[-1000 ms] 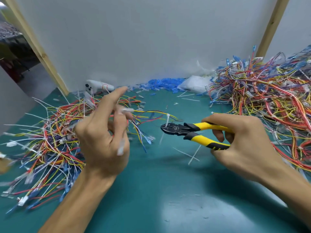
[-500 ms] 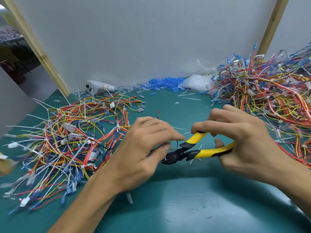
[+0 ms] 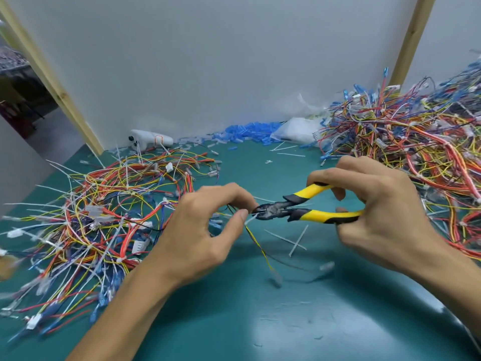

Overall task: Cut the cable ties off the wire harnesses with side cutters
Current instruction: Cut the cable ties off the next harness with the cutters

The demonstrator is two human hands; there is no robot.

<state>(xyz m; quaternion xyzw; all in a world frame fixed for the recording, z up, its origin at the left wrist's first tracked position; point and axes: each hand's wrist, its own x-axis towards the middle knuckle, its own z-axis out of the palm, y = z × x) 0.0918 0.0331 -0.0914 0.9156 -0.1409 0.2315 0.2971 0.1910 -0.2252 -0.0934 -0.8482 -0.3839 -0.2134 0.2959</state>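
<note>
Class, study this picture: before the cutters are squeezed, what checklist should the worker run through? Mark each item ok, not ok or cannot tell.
1. Right hand grips the side cutters by both yellow handles: ok.
2. Left hand pinches the wire harness beside the blades: ok.
3. Blades on the white cable tie only, not a wire: cannot tell, blurred.
4. Left thumb clear of the blades: not ok, its tip sits right at them.
5. Bare green mat below for the offcut: ok.

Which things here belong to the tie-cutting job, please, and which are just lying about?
Job: left hand pinching a harness; right hand holding the cutters; tie at the blades; left pile; right pile.
Lying about: white device; blue caps; bag; cut ties.
</note>
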